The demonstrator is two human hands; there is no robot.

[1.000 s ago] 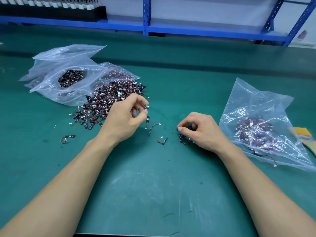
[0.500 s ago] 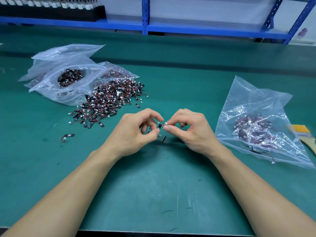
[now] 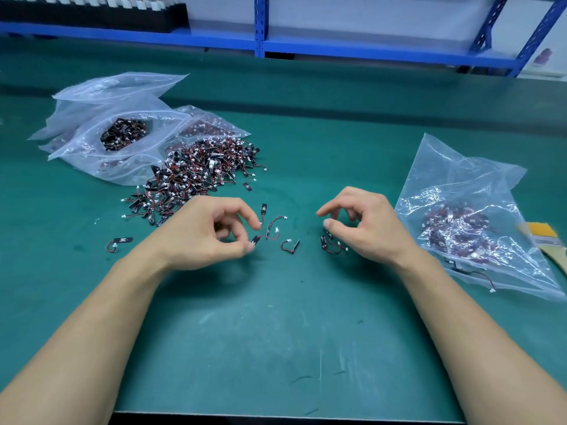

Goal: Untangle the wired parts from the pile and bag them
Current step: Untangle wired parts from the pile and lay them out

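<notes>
Over the green worktop (image 3: 276, 332), the fingers of my left hand (image 3: 202, 234) curl beside one wired part (image 3: 256, 239), thumb tip touching it; whether they pinch it I cannot tell. The fingers of my right hand (image 3: 368, 228) hang loosely curled and apart, holding nothing, just above a small cluster of parts (image 3: 329, 245). A loose part (image 3: 291, 246) lies between both hands. Beyond my left fingers sprawls the pile (image 3: 202, 176), against open bags (image 3: 92, 142). Right of my right fingers lies a part-filled bag (image 3: 466, 216).

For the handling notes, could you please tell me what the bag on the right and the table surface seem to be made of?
The bag on the right looks like thin clear plastic film: glossy, crinkled, parts visible through it. The table surface seems a matte green rubber or vinyl mat, going by its dull look and pale scuffs.
</notes>
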